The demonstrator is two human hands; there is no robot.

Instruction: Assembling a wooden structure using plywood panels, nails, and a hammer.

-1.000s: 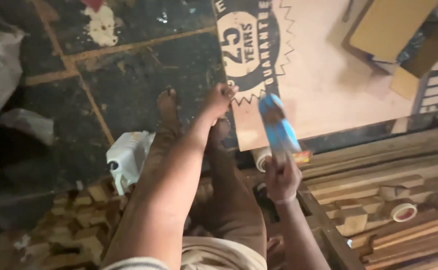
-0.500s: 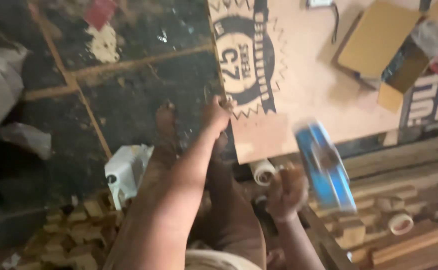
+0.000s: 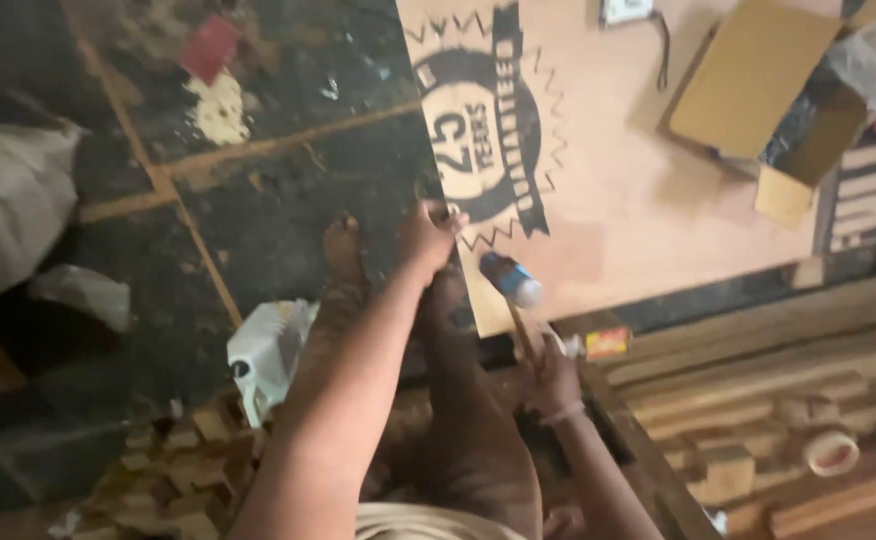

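the right hand has swung the blue-headed mallet down from its raised, blurred position beside the board; its head now sits low over the plywood sheet's near edge, close to the left hand.

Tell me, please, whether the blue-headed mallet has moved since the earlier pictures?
Yes. The mallet, held in the right hand, has swung left and down: its head was out over the wooden strips and now sits by the plywood sheet corner.
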